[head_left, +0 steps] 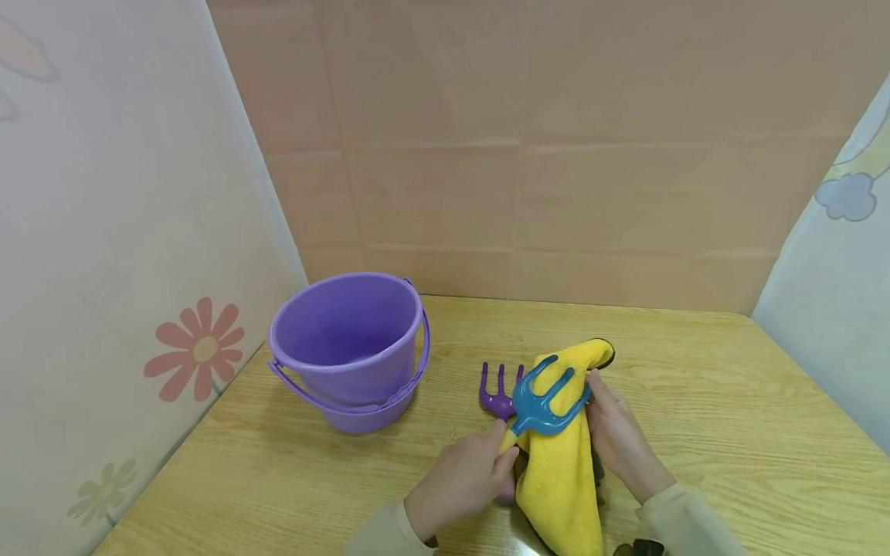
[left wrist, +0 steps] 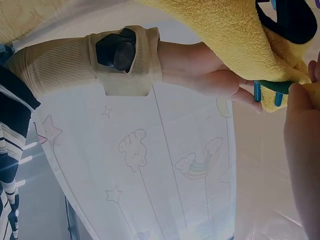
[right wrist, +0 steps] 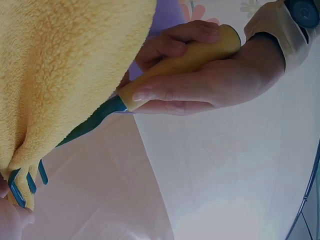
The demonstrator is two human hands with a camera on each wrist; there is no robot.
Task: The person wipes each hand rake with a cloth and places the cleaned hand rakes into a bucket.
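Though outside purple bucket (head_left: pixel 375 386) — left fingers (right wrist: pixel 160 49) clamped on blue fork (head_left: pixel 537 409), right (head_left: pixel 602 395) on cloth (head_left: pixel 562 483).

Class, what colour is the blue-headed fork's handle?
The handle is yellow, seen best in the right wrist view.

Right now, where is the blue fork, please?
In the head view, the blue fork is right of the purple bucket, in the left hand, against the yellow towel.

Head view evenly lit, soft shadow beside the bucket (head_left: pixel 375 386), small glare spot low on the desk (head_left: pixel 695 386); wrist views dimmer, right's white backdrop (right wrist: pixel 215 165) washed out low.
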